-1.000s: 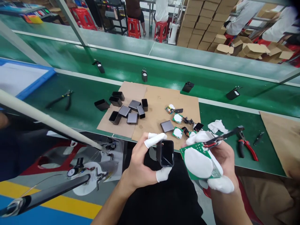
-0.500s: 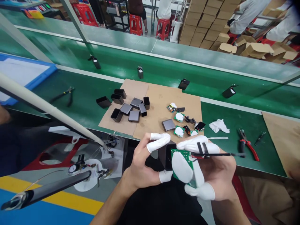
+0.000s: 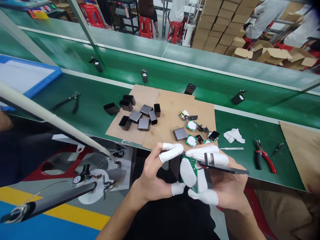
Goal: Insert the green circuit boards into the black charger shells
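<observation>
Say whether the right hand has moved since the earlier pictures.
Yes: judged against the red-and-black pliers, the right hand has moved left, bringing the circuit board to the open end of the black case.

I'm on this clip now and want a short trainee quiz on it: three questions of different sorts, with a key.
1. True or false: the left hand holds a dark housing while the right hand holds a green circuit board.

2. Which tool lies to the right of the crumpled white cloth?
A) a hammer
B) red-and-black pliers
C) a pair of scissors

3. How many black units are spaced out along the green strip beyond the brown sheets?

Key: 1. True. 2. B. 3. Four.
</observation>
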`<state>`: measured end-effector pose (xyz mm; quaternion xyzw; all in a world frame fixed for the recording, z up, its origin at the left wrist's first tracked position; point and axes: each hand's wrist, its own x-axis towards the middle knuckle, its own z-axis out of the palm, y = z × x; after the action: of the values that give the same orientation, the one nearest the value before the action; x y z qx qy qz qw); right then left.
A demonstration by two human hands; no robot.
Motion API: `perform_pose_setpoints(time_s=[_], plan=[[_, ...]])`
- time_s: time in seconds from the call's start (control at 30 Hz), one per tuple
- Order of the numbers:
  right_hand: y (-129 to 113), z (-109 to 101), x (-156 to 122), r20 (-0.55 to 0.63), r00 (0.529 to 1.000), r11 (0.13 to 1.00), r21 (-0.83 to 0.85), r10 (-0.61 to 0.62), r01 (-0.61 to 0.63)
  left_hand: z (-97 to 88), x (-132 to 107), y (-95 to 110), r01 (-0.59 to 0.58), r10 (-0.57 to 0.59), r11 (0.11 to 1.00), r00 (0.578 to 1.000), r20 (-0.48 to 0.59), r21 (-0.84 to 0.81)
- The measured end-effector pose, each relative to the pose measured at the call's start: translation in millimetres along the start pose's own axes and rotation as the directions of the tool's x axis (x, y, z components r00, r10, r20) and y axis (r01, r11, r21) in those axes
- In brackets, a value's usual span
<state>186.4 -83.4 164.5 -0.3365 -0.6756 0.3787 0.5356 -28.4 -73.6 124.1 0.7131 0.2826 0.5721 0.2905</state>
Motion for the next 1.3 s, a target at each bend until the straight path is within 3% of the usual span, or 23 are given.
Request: perform_pose_setpoints(time_s=[0.63,1.3], plan=[[4.5,-3.8,4.2,0.062,0.996,0.994,-0.083,-0.060,0.065,0.4,-1.6,-2.9,0.015,-0.015,1.000,1.000,0.005,0.008],[8.4,-3.9,6.0,0.081,0.992,0.993,-0.051,-0.100,0.105,1.1,-2.0,-7.2,0.015,-0.015,1.000,1.000,-0.003,0.024]])
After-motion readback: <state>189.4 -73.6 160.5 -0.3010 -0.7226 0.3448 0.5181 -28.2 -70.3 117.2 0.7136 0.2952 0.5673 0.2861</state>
